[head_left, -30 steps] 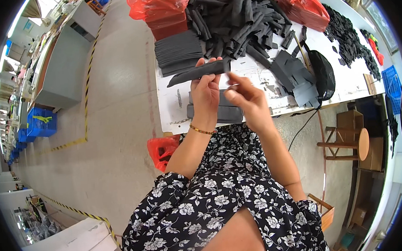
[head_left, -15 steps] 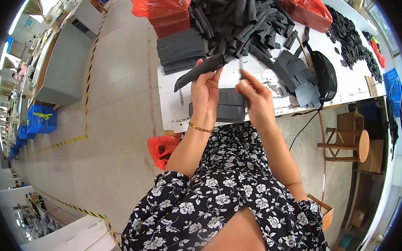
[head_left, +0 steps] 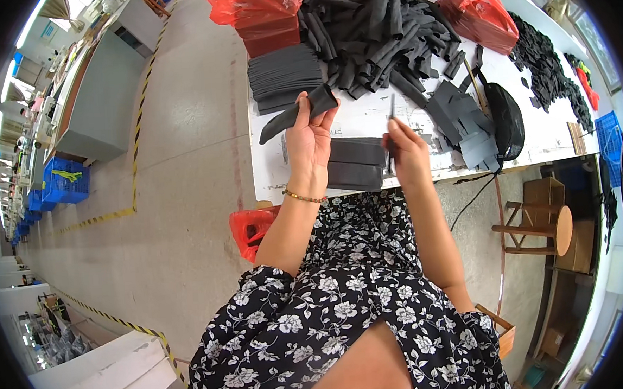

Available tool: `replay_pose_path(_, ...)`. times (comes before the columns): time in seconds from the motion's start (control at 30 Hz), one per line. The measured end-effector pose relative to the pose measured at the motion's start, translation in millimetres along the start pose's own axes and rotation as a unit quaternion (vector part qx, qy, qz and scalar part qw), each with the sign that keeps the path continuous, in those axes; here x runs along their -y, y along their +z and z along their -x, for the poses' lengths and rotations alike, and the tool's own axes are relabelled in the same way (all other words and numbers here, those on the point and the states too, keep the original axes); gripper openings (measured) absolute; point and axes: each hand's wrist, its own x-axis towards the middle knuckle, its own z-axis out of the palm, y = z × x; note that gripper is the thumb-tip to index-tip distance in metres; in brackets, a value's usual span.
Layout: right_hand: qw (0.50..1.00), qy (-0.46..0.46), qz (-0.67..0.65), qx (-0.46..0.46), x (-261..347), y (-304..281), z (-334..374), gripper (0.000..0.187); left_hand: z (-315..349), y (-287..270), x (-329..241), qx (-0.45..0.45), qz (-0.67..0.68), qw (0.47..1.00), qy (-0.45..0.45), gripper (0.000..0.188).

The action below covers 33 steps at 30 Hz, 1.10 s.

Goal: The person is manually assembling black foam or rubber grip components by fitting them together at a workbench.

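Note:
My left hand (head_left: 310,145) grips a rolled piece of black fabric (head_left: 290,119) above the table's near edge. The roll is tilted, with its open end toward the pile and a curled tail to the left. In my right hand (head_left: 409,150) is a slim tool (head_left: 392,108) with a thin grey tip pointing away from me and a dark handle; whether it is a knife or something else is unclear. The tool is apart from the roll. Flat dark fabric pieces (head_left: 356,167) lie on the table between my hands.
A heap of black fabric rolls (head_left: 367,36) covers the table's far part. Beside it are a neat stack of dark pieces (head_left: 284,76) and red plastic bags (head_left: 478,17). Grey cut pieces (head_left: 459,120) and a black bag (head_left: 506,114) are right. A wooden stool (head_left: 561,231) stands on the floor.
My left hand has moved slightly left with the roll, which has turned in its grip. My right hand has drawn a little right and nearer, with the tool farther from the roll.

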Motion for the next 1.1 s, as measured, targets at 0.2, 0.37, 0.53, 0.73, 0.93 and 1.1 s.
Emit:
replay_pose_path(0.2,0.95,-0.212,0.189,0.128,33,25,38,0.043,1,4,2,-0.053,-0.114,0.992,0.002,0.015)
replay_pose_path(0.37,0.884,-0.29,0.346,0.119,27,41,43,0.043,5,-1,4,-0.032,-0.115,0.991,-0.062,0.016)
replay_pose_path(0.53,0.785,-0.408,0.457,0.094,72,16,35,0.039,0,-5,-22,-0.012,-0.122,0.97,-0.208,0.024)
replay_pose_path(0.73,0.667,-0.47,0.557,0.154,90,12,34,0.032,-4,-5,-29,0.01,-0.096,0.96,-0.264,0.027)
replay_pose_path(0.93,0.588,-0.516,0.602,0.162,88,13,35,0.034,0,8,-25,0.01,-0.091,0.956,-0.279,0.028)
replay_pose_path(1.1,0.563,-0.525,0.621,0.15,92,13,35,0.033,1,8,-24,0.034,-0.11,0.952,-0.284,0.029)
